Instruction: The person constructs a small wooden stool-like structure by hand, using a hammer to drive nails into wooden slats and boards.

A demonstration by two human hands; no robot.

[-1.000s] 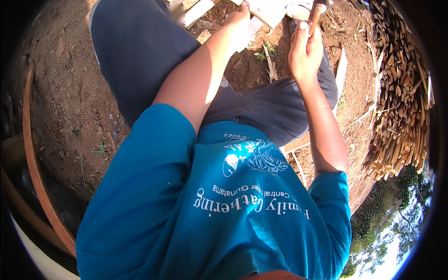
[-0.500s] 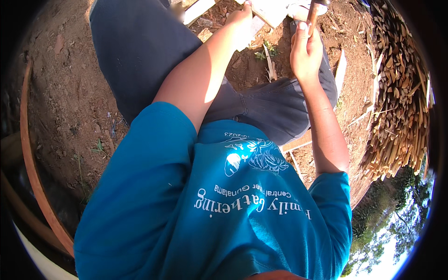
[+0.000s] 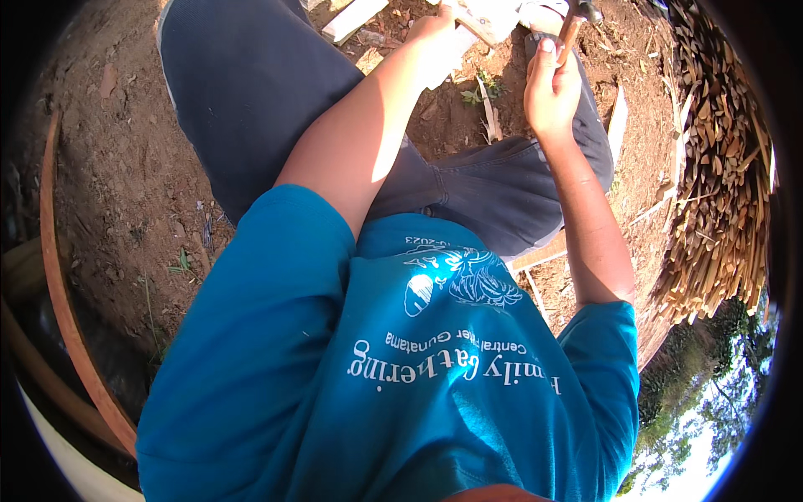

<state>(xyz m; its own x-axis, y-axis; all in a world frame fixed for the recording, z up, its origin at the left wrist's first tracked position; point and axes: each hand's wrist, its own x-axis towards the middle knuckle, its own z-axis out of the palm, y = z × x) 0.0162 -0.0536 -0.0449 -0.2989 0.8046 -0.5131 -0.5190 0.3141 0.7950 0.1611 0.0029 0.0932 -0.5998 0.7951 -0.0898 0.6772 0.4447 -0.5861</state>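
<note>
We log a seated person working at the ground, both bare hands out ahead near the top edge of the view. Right hand: fingers wrapped round the wooden handle of a tool, thumb laid along it; the dark head sits above the fist, partly cut off by the edge, so we can't tell hammer from hatchet. Left hand: at a pale wood piece, apparently touching; fingertips run into glare and the frame edge, so we cannot tell if they pinch it or just rest there. That piece lies between the hands, beyond the crossed legs in dark trousers. Step in hand, we judge: steadying wood on the left with the tool held ready on the right, head apart from the left hand. The next move, as we read it, calls for a firm left hold, left fingers clear of the head, and a controlled right wrist. Also noted: another pale wood piece left of the left hand, a splinter on the soil, and a big stack of wood strips far right.
</note>
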